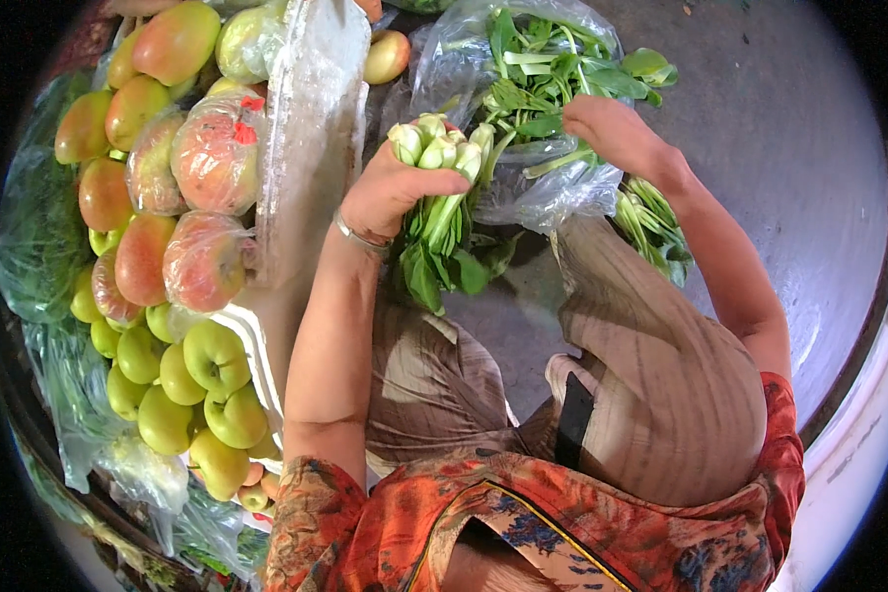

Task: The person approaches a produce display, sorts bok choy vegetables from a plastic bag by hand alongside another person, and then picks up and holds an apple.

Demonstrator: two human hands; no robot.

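My left hand [403, 185], with a bracelet at the wrist, grips a bunch of leafy greens [444, 222], pale stem ends up and leaves hanging down. To its right, my right hand [610, 133] reaches over an open clear plastic bag [444, 66] holding loose leafy greens [540, 81]. The fingers of that hand are bent and their tips are hidden, so its grip cannot be made out. Below my right hand, beside my knee, another bundle of greens [647, 226] lies on the floor, partly covered by my forearm and the bag.
On the left, a crate edge [311, 133] borders red-yellow apples [144, 259] and green apples [214, 355], some wrapped in clear film. Bagged greens [37, 222] lie beyond them. One loose fruit [386, 56] sits beside the crate. Grey floor [784, 185] stretches to the right.
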